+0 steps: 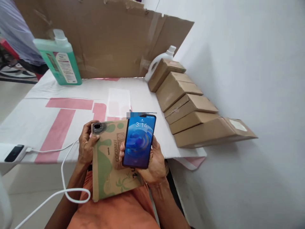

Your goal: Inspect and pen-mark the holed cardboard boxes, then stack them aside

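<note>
Left hand (pixel 88 143), lower left of centre: thumb and fingers clamped on the upper corner of a printed cardboard piece (pixel 107 181), beside its dark-ringed hole. Right hand (pixel 154 162), lower centre: closed around a phone (pixel 139 140), screen lit, reading 3:14, in front of the cardboard. Hands apart. White cable (pixel 63 171) at lower left. Green bottle (pixel 59 60), upper left, upright on the table (pixel 28 114); its label text is too small to read. Brown boxes (pixel 178 92) in a row, right of centre.

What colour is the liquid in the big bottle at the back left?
The liquid is translucent teal green; the head view shows it.
</note>
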### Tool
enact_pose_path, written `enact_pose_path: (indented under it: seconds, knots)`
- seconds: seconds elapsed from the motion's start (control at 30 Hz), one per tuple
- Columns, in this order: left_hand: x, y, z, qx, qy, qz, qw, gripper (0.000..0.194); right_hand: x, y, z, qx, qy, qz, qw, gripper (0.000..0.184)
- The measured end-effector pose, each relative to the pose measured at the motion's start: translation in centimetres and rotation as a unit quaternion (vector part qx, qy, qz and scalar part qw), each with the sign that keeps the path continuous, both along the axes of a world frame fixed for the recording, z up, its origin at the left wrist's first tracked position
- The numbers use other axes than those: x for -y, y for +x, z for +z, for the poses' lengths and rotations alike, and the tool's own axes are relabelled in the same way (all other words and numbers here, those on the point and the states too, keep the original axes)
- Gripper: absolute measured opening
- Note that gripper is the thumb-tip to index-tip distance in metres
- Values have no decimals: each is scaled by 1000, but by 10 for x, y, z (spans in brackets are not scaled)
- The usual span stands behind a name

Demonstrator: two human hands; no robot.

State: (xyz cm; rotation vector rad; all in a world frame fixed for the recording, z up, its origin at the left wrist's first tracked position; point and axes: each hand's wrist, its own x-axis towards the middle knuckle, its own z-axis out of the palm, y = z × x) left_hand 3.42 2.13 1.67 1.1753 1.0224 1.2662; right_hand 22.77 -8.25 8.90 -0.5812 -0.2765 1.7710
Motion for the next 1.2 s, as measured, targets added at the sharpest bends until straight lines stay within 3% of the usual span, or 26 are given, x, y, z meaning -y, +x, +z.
enact_pose_path:
  seconds: [0.13, 0.37, 0.53, 0.63, 0.7, 0.77, 0.87, 0.93, 1.03, 1.2]
  knots:
    - [1, 3, 4, 10, -4, 5, 1000, 52, 2, 5, -7, 25, -7, -3, 1000, 82]
    - [2, 6, 13, -9, -5, 11, 1000, 51, 2, 4, -9, 51, 4, 74, 996, 92]
    - [1, 5, 11, 12, -26, 13, 1000, 53, -4, 37, -5, 82, 4, -26, 996, 86]
    - [-2, 3, 12, 11, -30, 23, 999, 54, -11, 76, -21, 136, -15, -138, 981, 77]
    - [-4, 2, 12, 5, -35, 29, 999, 55, -16, 103, -42, 194, -61, -210, 956, 66]
    - [-4, 1, 13, 2, -40, 33, 999, 55, -20, 126, -68, 295, -134, -252, 912, 60]
    - [-3, 1, 12, 6, -55, 27, 998, 58, -24, 146, -102, 503, -219, -252, 797, 64]
    - [-2, 2, 8, 16, -59, 25, 998, 61, -27, 150, -117, 579, -239, -242, 741, 65]
    - [-1, 3, 0, 28, -39, 48, 998, 63, -28, 150, -125, 627, -238, -230, 705, 60]
    - [14, 1, -19, 3, -24, 76, 997, 57, -21, 150, -118, 720, -202, -202, 633, 49]
